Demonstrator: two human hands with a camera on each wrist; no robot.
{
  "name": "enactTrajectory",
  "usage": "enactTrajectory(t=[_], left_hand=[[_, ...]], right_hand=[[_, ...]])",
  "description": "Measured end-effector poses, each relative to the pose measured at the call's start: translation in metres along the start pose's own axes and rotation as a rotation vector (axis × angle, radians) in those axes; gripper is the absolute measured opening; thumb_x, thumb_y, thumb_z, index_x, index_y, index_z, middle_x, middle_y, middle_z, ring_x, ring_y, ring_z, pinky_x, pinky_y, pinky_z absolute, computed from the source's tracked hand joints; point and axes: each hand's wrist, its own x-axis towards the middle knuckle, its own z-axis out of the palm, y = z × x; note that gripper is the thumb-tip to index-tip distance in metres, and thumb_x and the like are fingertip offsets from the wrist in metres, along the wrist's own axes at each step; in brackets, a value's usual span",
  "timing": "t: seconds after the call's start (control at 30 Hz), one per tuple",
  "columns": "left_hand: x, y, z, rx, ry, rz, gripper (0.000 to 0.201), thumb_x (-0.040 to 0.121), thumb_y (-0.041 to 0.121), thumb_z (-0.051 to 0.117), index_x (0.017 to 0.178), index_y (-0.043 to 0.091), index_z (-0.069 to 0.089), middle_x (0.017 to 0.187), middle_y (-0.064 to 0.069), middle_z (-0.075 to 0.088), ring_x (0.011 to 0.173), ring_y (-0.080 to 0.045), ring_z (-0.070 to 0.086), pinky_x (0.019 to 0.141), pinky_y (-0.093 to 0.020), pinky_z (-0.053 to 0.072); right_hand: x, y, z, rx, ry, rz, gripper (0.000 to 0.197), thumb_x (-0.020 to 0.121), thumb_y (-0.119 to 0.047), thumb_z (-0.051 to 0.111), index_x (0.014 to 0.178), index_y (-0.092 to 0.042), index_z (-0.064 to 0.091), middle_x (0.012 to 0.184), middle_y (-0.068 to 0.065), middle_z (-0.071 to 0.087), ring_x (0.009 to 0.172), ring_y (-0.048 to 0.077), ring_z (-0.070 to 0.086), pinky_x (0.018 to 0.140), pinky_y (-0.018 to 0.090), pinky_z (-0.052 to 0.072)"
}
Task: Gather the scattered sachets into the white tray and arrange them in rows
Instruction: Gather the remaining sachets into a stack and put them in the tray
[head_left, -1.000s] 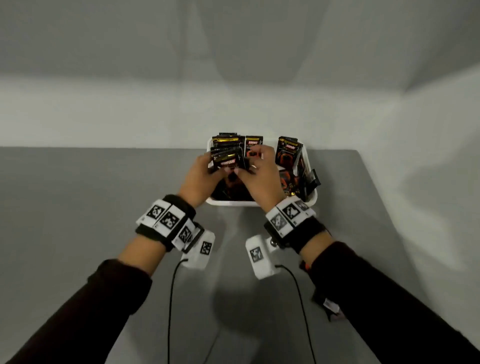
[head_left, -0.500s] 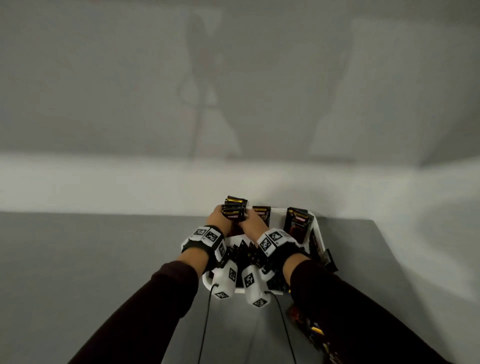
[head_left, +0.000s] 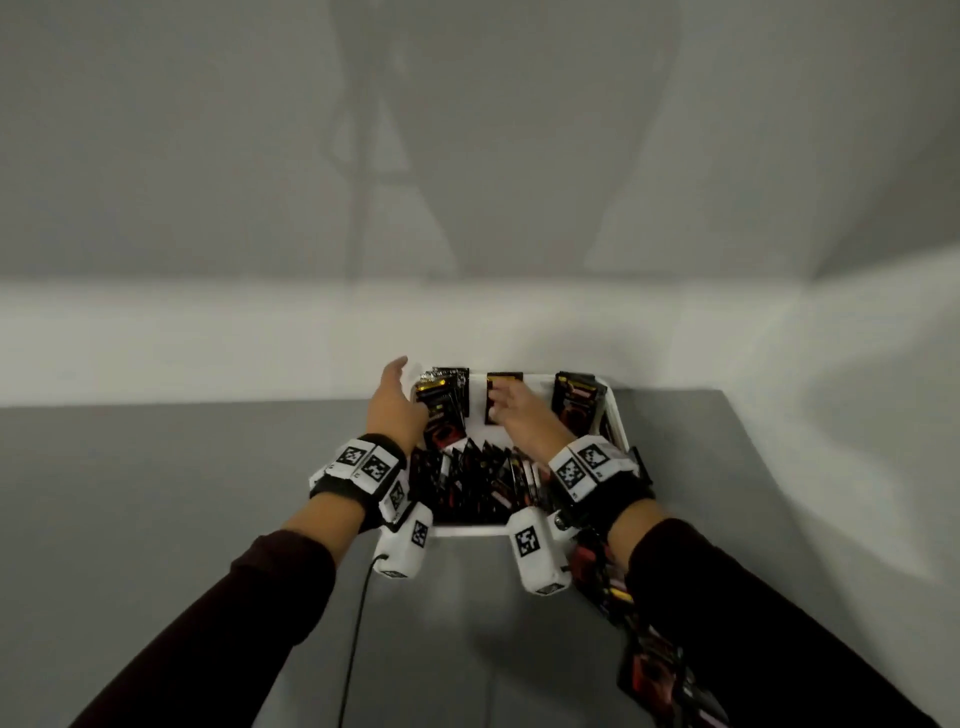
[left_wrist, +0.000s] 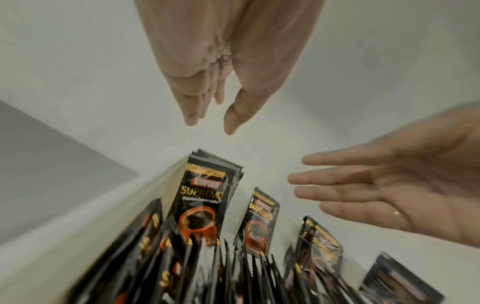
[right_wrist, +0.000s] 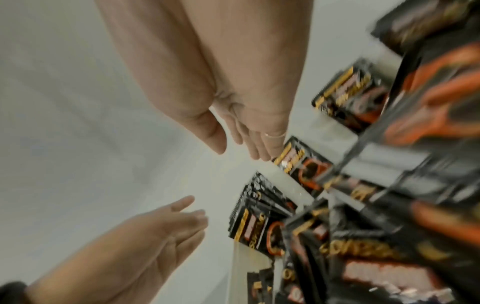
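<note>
- Our left hand (head_left: 395, 402) sits at the far left corner of the white tray (head_left: 618, 421), fingers straight, released, holding nothing; left wrist view confirms an empty palm.
- Our right hand (head_left: 519, 415) hovers over the tray's far middle, fingers extended and loose, nothing gripped; fingertips just beside the middle sachet stack (head_left: 503, 387).
- Three upright stacks lean on the far wall: left stack (head_left: 444, 397), middle, right stack (head_left: 574, 400). We read these as the started rows; the wall props them so they stay upright.
- Near half of the tray holds a jumbled pile of sachets (head_left: 483, 480), tilted every way, not yet sorted.
- More loose sachets (head_left: 652, 670) lie on the grey table (head_left: 156, 493) under our right forearm, outside the tray.
- Judgement: the hands are free between placements; next grab likely comes from the jumble or the table leftovers.
- Risk: brushing a stack may tip it into the pile.
</note>
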Motion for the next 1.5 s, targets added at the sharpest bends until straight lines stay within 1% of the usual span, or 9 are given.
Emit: enactTrajectory(t=[0.1, 0.33, 0.43, 0.63, 0.87, 1.0, 1.17, 1.4, 1.5], left_hand=[[-0.038, 0.003, -0.012, -0.091, 0.015, 0.138, 0.041, 0.086, -0.002, 0.049, 0.123, 0.014, 0.050, 0.128, -0.007, 0.055, 0.118, -0.023, 0.052, 0.097, -0.028, 0.042], [-0.156, 0.002, 0.028, 0.012, -0.312, 0.379, 0.031, 0.084, -0.003, 0.050, 0.091, 0.025, 0.064, 0.094, 0.007, 0.064, 0.069, 0.003, 0.056, 0.065, -0.006, 0.043], [-0.191, -0.004, 0.062, 0.140, -0.551, 0.411, 0.027, 0.086, 0.000, 0.052, 0.101, 0.019, 0.065, 0.105, -0.002, 0.063, 0.086, -0.014, 0.062, 0.082, -0.029, 0.051], [-0.211, -0.006, 0.129, 0.408, -0.656, 0.456, 0.049, 0.088, 0.004, 0.051, 0.135, 0.018, 0.045, 0.151, -0.002, 0.027, 0.139, -0.018, 0.025, 0.111, -0.021, 0.018], [-0.194, -0.002, 0.173, 0.756, -0.715, 0.456, 0.062, 0.091, 0.014, 0.047, 0.146, 0.028, 0.022, 0.154, -0.006, 0.021, 0.138, -0.033, 0.020, 0.116, -0.039, 0.017], [-0.192, -0.001, 0.175, 0.789, -0.686, 0.480, 0.053, 0.091, 0.007, 0.046, 0.141, 0.023, 0.038, 0.146, -0.010, 0.034, 0.132, -0.031, 0.031, 0.111, -0.038, 0.027], [-0.192, -0.002, 0.159, 0.887, -0.734, 0.502, 0.059, 0.090, 0.009, 0.048, 0.145, 0.021, 0.029, 0.145, -0.010, 0.035, 0.130, -0.029, 0.037, 0.110, -0.031, 0.026], [-0.216, -0.015, 0.128, 0.989, -0.718, 0.584, 0.053, 0.088, 0.029, 0.058, 0.138, 0.021, 0.041, 0.139, -0.004, 0.044, 0.125, -0.023, 0.044, 0.105, -0.031, 0.035], [-0.229, -0.025, 0.119, 1.022, -0.641, 0.633, 0.053, 0.085, 0.035, 0.060, 0.133, 0.020, 0.045, 0.147, -0.001, 0.035, 0.133, -0.021, 0.033, 0.109, -0.034, 0.029]], right_hand=[[-0.054, 0.013, -0.023, 0.025, 0.097, -0.131, 0.034, 0.094, -0.007, 0.048, 0.127, -0.014, 0.047, 0.118, 0.003, 0.060, 0.105, 0.016, 0.057, 0.078, 0.012, 0.046], [-0.179, 0.110, -0.051, -0.130, 0.392, -0.085, 0.025, 0.090, -0.013, 0.055, 0.097, -0.037, 0.056, 0.088, -0.014, 0.064, 0.082, -0.003, 0.060, 0.072, 0.010, 0.044], [-0.216, 0.160, -0.057, -0.247, 0.369, 0.074, 0.025, 0.086, -0.009, 0.060, 0.103, -0.027, 0.060, 0.101, -0.006, 0.060, 0.095, 0.011, 0.058, 0.082, 0.020, 0.041], [-0.243, 0.206, -0.059, -0.481, 0.288, 0.163, 0.036, 0.083, -0.023, 0.066, 0.119, -0.022, 0.060, 0.130, 0.003, 0.045, 0.118, 0.023, 0.044, 0.101, 0.033, 0.036], [-0.212, 0.202, -0.065, -0.642, 0.214, 0.151, 0.045, 0.088, -0.031, 0.057, 0.132, -0.034, 0.049, 0.149, 0.000, 0.032, 0.130, 0.032, 0.030, 0.106, 0.045, 0.031], [-0.204, 0.201, -0.065, -0.679, 0.154, 0.143, 0.051, 0.076, -0.036, 0.069, 0.125, -0.032, 0.055, 0.135, -0.005, 0.047, 0.121, 0.026, 0.040, 0.102, 0.043, 0.034], [-0.202, 0.201, -0.067, -0.639, 0.176, 0.196, 0.044, 0.069, -0.025, 0.077, 0.108, -0.023, 0.058, 0.116, 0.000, 0.054, 0.110, 0.024, 0.048, 0.097, 0.039, 0.036], [-0.208, 0.199, -0.080, -0.325, 0.180, 0.215, 0.026, 0.074, -0.007, 0.072, 0.093, -0.018, 0.060, 0.109, 0.004, 0.064, 0.095, 0.019, 0.060, 0.082, 0.026, 0.045], [-0.217, 0.197, -0.086, -0.130, 0.192, 0.205, 0.026, 0.076, 0.005, 0.065, 0.094, -0.012, 0.060, 0.109, 0.009, 0.066, 0.101, 0.023, 0.062, 0.090, 0.034, 0.049]])
